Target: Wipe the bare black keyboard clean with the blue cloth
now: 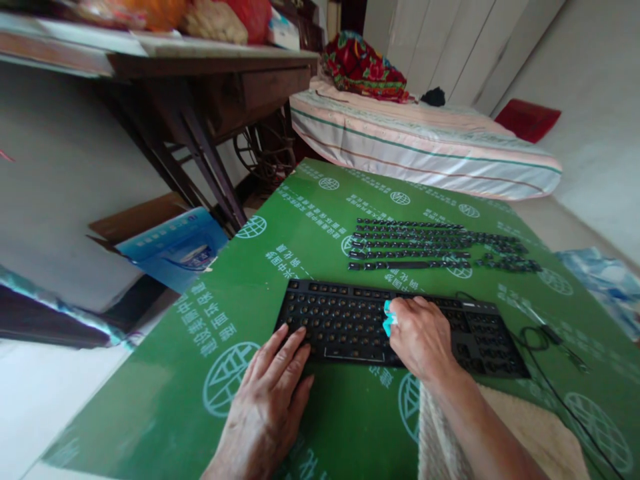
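Taking the keyboard as the middle of the dial, with twelve pointing away from the person, a blue box [170,247] sits on the floor at ten o'clock, and a wooden table [275,87] stands between ten and eleven.

At eight o'clock is the left hand [273,393], palm down, its fingers long and loosely spread, fingertips at the keyboard's near left corner.

The black keyboard [350,319] lies at the dial's centre on a green table [360,427], its key mounts bared in rows.

The right hand [423,337] is over it, just toward three o'clock, fingers curled around a small turquoise-and-white piece [387,325]; whether that piece presses on the keyboard I cannot tell.

A bed [425,143] fills twelve o'clock. Loose black keycaps [407,245] lie in rows at one o'clock. A beige towel [530,427] lies between four and five, partly under the right forearm; a black cable [535,348] loops at three.
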A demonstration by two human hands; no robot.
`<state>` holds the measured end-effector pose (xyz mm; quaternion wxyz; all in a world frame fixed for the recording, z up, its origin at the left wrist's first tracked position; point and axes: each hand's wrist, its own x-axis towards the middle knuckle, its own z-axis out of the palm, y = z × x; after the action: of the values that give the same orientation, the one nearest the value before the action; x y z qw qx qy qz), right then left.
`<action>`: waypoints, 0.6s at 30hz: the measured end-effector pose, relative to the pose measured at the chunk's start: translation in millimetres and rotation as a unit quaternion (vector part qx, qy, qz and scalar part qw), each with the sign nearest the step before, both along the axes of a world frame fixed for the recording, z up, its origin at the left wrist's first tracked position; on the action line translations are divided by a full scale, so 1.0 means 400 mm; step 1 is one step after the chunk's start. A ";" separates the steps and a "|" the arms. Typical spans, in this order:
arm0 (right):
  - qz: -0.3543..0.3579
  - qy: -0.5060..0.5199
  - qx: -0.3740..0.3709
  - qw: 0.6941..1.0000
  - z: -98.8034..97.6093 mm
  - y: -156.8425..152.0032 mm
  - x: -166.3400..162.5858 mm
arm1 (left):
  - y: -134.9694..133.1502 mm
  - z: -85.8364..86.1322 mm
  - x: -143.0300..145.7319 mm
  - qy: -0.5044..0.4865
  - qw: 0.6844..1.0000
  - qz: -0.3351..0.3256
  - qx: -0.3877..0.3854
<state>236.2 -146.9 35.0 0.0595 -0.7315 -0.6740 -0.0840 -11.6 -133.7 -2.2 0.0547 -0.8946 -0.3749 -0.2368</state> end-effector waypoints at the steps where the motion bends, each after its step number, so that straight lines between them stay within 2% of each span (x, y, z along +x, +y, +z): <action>1: 0.000 -0.001 -0.005 1.000 0.003 0.005 -0.007 | 0.000 0.000 0.000 0.002 1.000 0.001 0.001; 18: 0.046 0.060 -0.011 0.997 0.018 0.062 -0.141 | -0.015 0.013 0.005 0.014 1.000 0.013 -0.005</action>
<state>179.9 -122.0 42.3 0.0951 -0.7038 -0.7034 -0.0298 -9.7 -139.8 2.8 0.0588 -0.8931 -0.3870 -0.2218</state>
